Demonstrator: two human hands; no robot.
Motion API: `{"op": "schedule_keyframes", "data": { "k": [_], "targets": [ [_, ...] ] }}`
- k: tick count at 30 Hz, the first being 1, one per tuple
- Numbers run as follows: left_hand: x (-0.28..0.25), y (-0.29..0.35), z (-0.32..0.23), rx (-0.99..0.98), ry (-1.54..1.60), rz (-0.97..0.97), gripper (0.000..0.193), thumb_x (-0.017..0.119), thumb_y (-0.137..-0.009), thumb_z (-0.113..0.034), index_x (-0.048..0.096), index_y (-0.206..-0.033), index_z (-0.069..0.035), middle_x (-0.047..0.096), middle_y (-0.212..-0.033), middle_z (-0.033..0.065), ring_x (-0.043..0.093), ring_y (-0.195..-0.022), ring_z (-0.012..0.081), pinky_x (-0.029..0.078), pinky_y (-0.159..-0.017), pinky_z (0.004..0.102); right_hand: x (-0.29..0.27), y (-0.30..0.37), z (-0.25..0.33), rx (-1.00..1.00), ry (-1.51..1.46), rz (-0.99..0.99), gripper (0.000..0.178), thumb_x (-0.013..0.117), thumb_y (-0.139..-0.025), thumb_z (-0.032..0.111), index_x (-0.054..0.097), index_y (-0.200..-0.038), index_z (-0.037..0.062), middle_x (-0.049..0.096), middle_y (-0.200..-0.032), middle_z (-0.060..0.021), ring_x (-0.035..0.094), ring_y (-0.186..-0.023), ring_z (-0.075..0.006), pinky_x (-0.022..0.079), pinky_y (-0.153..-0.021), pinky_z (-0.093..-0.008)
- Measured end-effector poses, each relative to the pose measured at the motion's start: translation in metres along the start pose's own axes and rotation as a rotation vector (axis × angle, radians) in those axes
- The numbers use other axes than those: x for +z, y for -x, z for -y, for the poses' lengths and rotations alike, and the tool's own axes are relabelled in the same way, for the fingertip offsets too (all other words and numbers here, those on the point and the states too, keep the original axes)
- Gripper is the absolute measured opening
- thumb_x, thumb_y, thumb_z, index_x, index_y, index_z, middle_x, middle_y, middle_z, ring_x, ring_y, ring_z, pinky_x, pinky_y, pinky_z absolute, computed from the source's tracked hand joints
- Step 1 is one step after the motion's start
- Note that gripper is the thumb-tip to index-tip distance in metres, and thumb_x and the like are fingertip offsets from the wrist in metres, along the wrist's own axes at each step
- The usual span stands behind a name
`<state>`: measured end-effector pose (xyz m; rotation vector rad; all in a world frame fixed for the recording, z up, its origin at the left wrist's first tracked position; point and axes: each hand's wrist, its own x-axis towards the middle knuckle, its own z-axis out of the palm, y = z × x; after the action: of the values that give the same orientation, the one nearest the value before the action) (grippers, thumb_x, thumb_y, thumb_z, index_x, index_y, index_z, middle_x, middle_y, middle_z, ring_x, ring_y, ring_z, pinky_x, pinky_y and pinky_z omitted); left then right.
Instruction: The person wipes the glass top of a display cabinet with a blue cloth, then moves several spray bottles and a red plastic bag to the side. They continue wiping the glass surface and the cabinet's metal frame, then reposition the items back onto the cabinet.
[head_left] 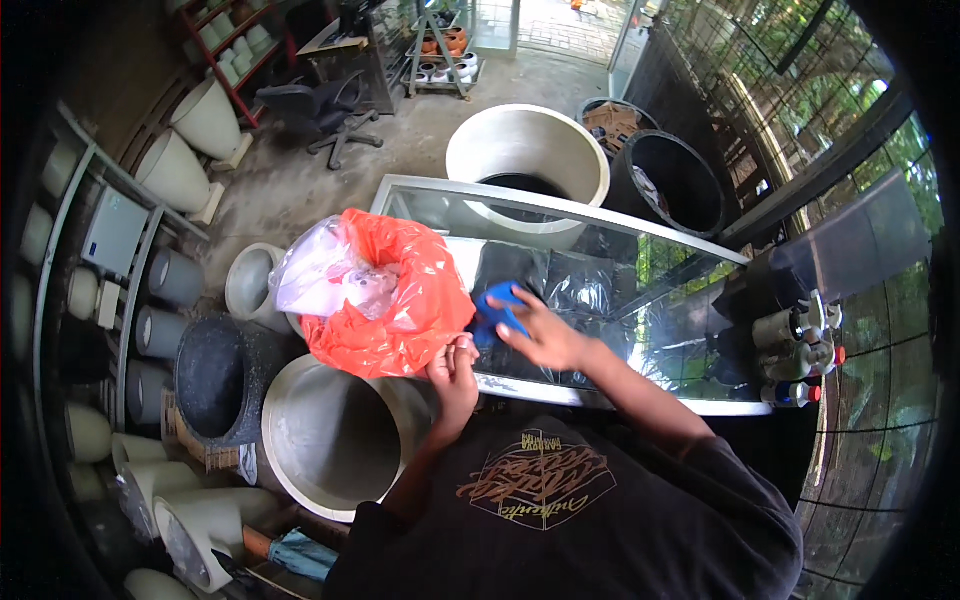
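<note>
An orange-red plastic bag, its mouth spread wide, stands at the near left end of a glass-topped display case. Clear, crumpled plastic sticks out of the bag's left side. My left hand pinches the bag's lower right edge. Just to its right, my right hand has its fingers around a folded blue cloth, held over the glass beside the bag. Dark, shiny plastic packages show under the glass.
A large cream pot and a black tub stand beyond the case. Several bottles sit at its right end. Another wide pot and a dark speckled pot are at the left. An office chair stands farther back.
</note>
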<state>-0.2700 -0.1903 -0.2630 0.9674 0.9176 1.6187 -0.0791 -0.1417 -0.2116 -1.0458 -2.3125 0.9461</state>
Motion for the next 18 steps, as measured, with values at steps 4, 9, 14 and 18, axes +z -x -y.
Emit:
{"op": "schedule_keyframes", "data": {
  "k": [4, 9, 14, 18],
  "targets": [
    [0.009, -0.008, 0.003, -0.061, -0.029, 0.066, 0.015, 0.049, -0.100, 0.002, 0.055, -0.113, 0.004, 0.055, -0.092, 0.0037, 0.050, -0.076, 0.0084, 0.043, -0.068, 0.0234, -0.001, 0.101, 0.026, 0.287, -0.328, -0.020, 0.050, 0.039, -0.108, 0.038, 0.054, -0.131, -0.0038, 0.061, -0.130, -0.0230, 0.048, -0.136, -0.0299, 0.025, -0.120, -0.0444],
    [0.024, -0.001, -0.003, 0.010, -0.342, 0.253, 0.023, 0.058, -0.097, -0.001, 0.052, -0.119, 0.000, 0.053, -0.087, 0.0011, 0.047, -0.076, 0.0063, 0.039, -0.067, 0.0228, -0.081, 0.233, -0.028, 0.977, -0.043, -0.925, 0.057, 0.030, -0.110, 0.044, 0.062, -0.097, -0.0016, 0.060, -0.078, -0.0073, 0.050, -0.069, -0.0208, 0.044, -0.069, -0.0345],
    [0.027, -0.005, -0.008, -0.003, -0.490, 0.406, 0.027, 0.055, -0.097, 0.001, 0.050, -0.124, 0.000, 0.053, -0.086, 0.0025, 0.049, -0.079, 0.0087, 0.040, -0.072, 0.0247, -0.147, 0.303, -0.055, 1.300, 0.253, -1.050, 0.052, 0.043, -0.106, 0.041, 0.055, -0.133, -0.0012, 0.064, -0.124, -0.0256, 0.062, -0.109, -0.0398, 0.045, -0.097, -0.0441],
    [0.029, -0.007, -0.004, 0.022, -0.466, 0.406, 0.025, 0.059, -0.096, -0.001, 0.052, -0.120, -0.001, 0.051, -0.079, -0.0001, 0.044, -0.072, 0.0089, 0.036, -0.068, 0.0266, -0.057, 0.307, -0.101, 1.047, 0.738, -0.883, 0.055, 0.046, -0.104, 0.038, 0.042, -0.147, 0.0036, 0.045, -0.145, -0.0267, 0.048, -0.127, -0.0459, 0.026, -0.112, -0.0619]
  ]
}}
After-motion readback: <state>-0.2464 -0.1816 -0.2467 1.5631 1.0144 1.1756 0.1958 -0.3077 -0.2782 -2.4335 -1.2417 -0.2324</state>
